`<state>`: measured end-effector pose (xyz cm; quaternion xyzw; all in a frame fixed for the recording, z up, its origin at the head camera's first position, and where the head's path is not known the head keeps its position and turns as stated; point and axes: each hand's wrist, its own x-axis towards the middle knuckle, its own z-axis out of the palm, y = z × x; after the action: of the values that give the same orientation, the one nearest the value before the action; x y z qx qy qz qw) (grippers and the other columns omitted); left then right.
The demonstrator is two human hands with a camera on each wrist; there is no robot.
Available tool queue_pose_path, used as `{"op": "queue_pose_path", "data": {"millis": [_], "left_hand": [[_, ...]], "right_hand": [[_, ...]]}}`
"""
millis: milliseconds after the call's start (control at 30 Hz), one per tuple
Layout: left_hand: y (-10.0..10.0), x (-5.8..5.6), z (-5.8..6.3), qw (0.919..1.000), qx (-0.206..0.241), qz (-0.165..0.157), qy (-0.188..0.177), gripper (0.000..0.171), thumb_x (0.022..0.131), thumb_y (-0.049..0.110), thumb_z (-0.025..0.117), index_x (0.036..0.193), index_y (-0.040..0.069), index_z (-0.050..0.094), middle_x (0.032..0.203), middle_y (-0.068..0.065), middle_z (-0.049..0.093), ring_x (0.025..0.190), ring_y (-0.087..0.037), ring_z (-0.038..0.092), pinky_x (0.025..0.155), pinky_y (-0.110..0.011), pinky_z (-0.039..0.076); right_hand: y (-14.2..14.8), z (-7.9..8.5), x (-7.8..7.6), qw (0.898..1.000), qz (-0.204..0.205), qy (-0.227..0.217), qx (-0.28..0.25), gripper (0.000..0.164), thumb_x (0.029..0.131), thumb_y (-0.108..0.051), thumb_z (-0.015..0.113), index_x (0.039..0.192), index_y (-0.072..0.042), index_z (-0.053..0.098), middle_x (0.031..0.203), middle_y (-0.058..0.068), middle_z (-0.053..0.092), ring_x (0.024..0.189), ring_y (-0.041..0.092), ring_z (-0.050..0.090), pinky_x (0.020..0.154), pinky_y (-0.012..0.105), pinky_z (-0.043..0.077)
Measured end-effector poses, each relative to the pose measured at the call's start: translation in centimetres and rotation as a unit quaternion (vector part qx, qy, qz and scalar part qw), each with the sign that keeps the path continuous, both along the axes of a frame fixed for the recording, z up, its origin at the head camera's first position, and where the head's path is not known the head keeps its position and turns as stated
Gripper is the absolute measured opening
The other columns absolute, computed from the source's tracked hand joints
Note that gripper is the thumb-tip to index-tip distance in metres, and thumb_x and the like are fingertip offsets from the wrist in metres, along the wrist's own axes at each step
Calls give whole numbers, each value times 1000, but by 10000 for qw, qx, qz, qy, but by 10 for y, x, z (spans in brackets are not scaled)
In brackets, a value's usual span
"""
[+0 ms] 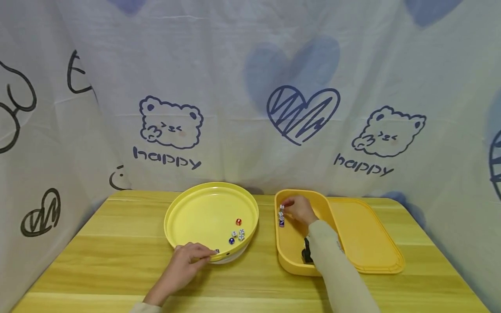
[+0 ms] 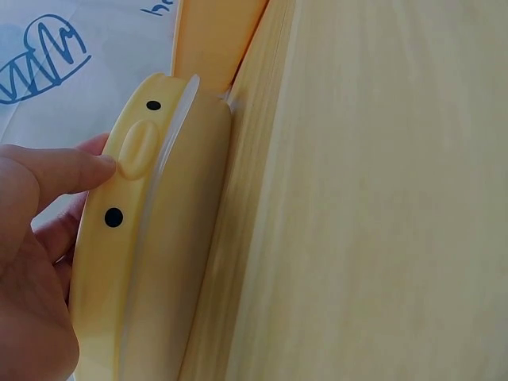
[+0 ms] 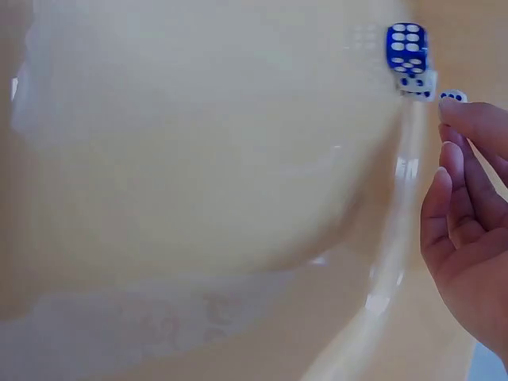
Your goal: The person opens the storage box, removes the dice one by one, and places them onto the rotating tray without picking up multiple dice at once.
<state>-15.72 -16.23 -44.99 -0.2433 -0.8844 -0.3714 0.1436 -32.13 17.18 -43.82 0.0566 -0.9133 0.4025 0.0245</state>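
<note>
My left hand [image 1: 187, 265] pinches the near rim of a round yellow tray [image 1: 188, 200], thumb on the outer wall beside its moulded beak [image 2: 138, 149], other fingers behind the rim. A small dark die [image 1: 217, 251] shows by the index fingertip. Inside the tray lie a red die [image 1: 238, 221], a blue die [image 1: 232, 241] and several white dice [image 1: 241, 237]. My right hand [image 1: 300, 208] reaches into an orange-yellow box [image 1: 283, 256] and pinches a white die [image 3: 453, 96] with blue pips at the left wall. Lined up with it are another white die [image 3: 417, 83] and a blue die [image 3: 407, 48].
Black items [image 1: 307, 252] lie in the near part of the box, partly hidden by my right sleeve. Right of the box, a flat orange-yellow lid [image 1: 364, 234] lies on the wooden table [image 1: 98, 261]. A printed cloth [image 1: 231, 143] hangs behind the table.
</note>
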Motion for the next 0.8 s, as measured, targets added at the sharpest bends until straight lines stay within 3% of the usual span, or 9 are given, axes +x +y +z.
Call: {"op": "queue_pose_path", "data": {"millis": [133,433,800], "left_hand": [[0,-1,1,10000,-20,12,-72,19,82,5,73,98,15,77,92,12,70,84,-4,55,78,-36,31],[2,-1,0,10000,-35,63,47,21,79,3,75,97,14,77,91,11,70,83,-4,56,78,-36,32],[1,-1,1,10000,-20,-7,62,20,80,3,74,97,14,77,92,11,70,85,-5,56,76,-35,31]], "right_hand": [[3,5,1,9999,125,14,-93,9,85,0,71,93,1,73,87,8,70,75,19,61,67,31,51],[6,23,6,9992,309,262,-72,13,87,-4,70,98,2,72,91,9,69,84,22,62,78,36,51],[-13,62,25,9980,331,121,-526,19,88,-10,70,105,0,71,99,10,69,90,23,60,80,35,49]]}}
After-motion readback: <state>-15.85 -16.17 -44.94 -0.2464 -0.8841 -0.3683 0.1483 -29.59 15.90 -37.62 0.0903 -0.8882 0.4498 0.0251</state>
